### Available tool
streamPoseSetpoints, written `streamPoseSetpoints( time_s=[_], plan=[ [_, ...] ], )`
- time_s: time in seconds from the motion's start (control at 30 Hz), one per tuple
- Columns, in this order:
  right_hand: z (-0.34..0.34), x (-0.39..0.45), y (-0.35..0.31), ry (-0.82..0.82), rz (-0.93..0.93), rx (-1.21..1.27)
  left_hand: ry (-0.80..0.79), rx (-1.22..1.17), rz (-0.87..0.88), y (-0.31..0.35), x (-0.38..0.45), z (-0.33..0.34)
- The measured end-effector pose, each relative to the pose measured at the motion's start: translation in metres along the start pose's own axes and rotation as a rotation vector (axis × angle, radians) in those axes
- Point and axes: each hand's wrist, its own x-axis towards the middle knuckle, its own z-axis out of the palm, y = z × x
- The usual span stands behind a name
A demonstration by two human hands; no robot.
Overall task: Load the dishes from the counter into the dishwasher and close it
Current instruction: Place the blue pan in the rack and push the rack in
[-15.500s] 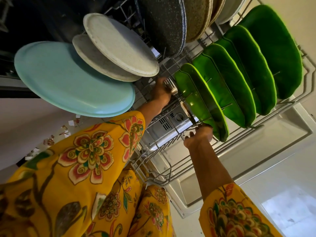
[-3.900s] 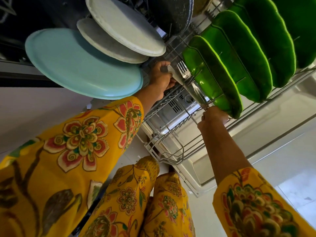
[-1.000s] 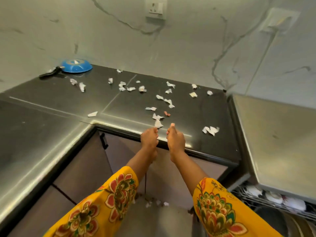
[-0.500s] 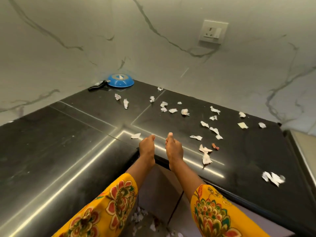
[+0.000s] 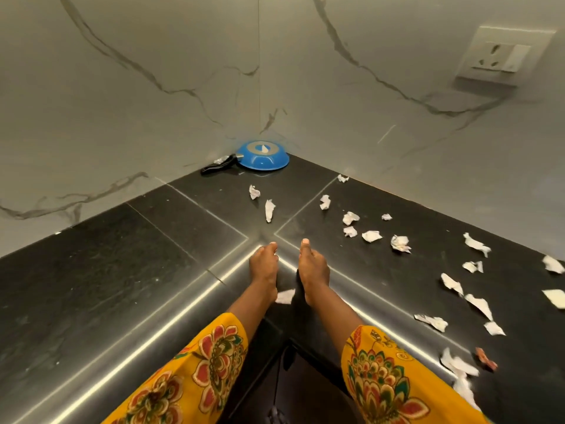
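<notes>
An upside-down blue pan (image 5: pixel 263 156) with a black handle lies in the far corner of the black counter (image 5: pixel 122 270). My left hand (image 5: pixel 263 270) and my right hand (image 5: pixel 313 270) stretch side by side over the counter's inner corner, well short of the pan. Both hold nothing; the thumbs point forward and the fingers are tucked out of sight below. The dishwasher is out of view.
Several torn paper scraps (image 5: pixel 400 243) lie scattered over the right half of the counter, one (image 5: pixel 285 296) right between my wrists. Marble walls close off the corner, with a wall socket (image 5: pixel 501 58) at the upper right. A dark cabinet front (image 5: pixel 293 393) sits below the counter edge.
The view has swung left toward the counter corner, so the blue pan now sits straight ahead. Both hands have moved forward over the counter, still together and holding nothing.
</notes>
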Motion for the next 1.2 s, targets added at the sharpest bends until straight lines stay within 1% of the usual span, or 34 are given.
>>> streamPoseSetpoints(
  time_s=[0.2, 0.37, 0.5, 0.63, 0.8, 0.9, 1.1, 1.17, 1.2],
  plan=[
    [0.033, 0.076, -0.022, -0.068, -0.02, -0.033, 0.109, 0.006, 0.112, 0.025, 0.078, 0.011],
    [0.063, 0.142, -0.04, -0.145, -0.074, -0.089, 0.213, 0.115, 0.252, 0.042, 0.146, 0.008],
    [0.087, 0.182, -0.059, -0.186, -0.127, -0.117, 0.228, 0.207, 0.31, 0.058, 0.196, 0.011],
    [0.113, 0.22, -0.074, -0.224, -0.156, -0.087, 0.232, 0.327, 0.354, 0.074, 0.24, 0.018],
    [0.139, 0.264, -0.088, -0.238, -0.154, -0.092, 0.251, 0.414, 0.373, 0.097, 0.291, 0.026],
    [0.152, 0.288, -0.095, -0.219, -0.157, -0.085, 0.256, 0.477, 0.392, 0.108, 0.322, 0.026],
    [0.167, 0.32, -0.098, -0.191, -0.197, -0.091, 0.282, 0.688, 0.5, 0.121, 0.374, 0.025],
    [0.169, 0.324, -0.096, -0.18, -0.215, -0.091, 0.297, 0.773, 0.501, 0.123, 0.386, 0.028],
    [0.169, 0.324, -0.096, -0.179, -0.23, -0.106, 0.31, 0.836, 0.473, 0.124, 0.391, 0.03]
  ],
)
